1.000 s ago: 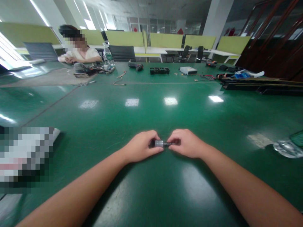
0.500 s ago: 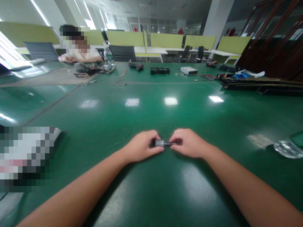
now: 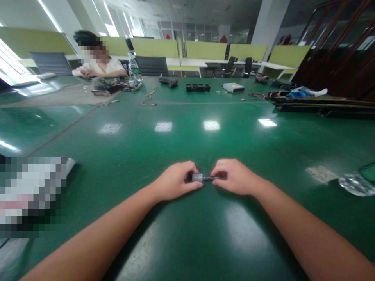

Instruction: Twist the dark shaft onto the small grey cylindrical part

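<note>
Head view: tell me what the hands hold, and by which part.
The left hand holds a grey cylinder by its wide end; the right hand is at the tip of its thin shaft, grip unclear.

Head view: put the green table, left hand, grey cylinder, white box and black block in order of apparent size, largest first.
1. Green table
2. Left hand
3. Black block and white box: too alike to rank
4. Grey cylinder, going by its visible part
</note>
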`<state>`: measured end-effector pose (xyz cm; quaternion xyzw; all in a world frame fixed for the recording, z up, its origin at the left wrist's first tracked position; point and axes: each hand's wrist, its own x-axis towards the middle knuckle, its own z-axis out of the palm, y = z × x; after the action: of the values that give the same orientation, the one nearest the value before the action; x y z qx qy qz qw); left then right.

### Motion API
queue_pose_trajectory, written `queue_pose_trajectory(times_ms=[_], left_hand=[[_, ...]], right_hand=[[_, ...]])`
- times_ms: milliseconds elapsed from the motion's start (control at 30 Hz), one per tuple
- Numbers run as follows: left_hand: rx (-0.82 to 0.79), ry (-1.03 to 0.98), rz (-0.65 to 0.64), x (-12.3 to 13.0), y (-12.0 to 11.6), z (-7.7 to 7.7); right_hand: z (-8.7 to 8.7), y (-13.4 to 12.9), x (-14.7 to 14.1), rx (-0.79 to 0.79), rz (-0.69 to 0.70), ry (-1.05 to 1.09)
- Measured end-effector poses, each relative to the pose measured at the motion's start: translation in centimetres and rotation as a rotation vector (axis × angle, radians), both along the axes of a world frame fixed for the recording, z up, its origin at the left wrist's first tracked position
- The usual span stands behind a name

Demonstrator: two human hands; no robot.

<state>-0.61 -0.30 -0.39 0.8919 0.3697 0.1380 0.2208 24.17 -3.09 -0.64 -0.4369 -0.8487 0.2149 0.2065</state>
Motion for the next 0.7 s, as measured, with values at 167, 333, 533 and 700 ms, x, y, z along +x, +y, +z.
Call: queue_pose_trajectory(times_ms=[167,333,533,700], left_hand=[[-0.003,0.004,-0.004,-0.01,0.01,-0.09],[-0.005,0.005,0.002,-0.05,0.01,-0.16],[-0.002,0.009,-0.007,-0.09,-0.04,-0.02],[-0.009,0.008,-0.004,-0.08,-0.07,0.08]], right_hand=[[0.01,-0.04,0.23,0.006,-0.008,-0.005],[0.23,-0.11,0.4,0.007,-0.006,-0.012],[0.3,-0.15,0.57,-0.008,-0.022,-0.022],[0.29,-0.12,0.72,-0.01,-0.025,-0.022]])
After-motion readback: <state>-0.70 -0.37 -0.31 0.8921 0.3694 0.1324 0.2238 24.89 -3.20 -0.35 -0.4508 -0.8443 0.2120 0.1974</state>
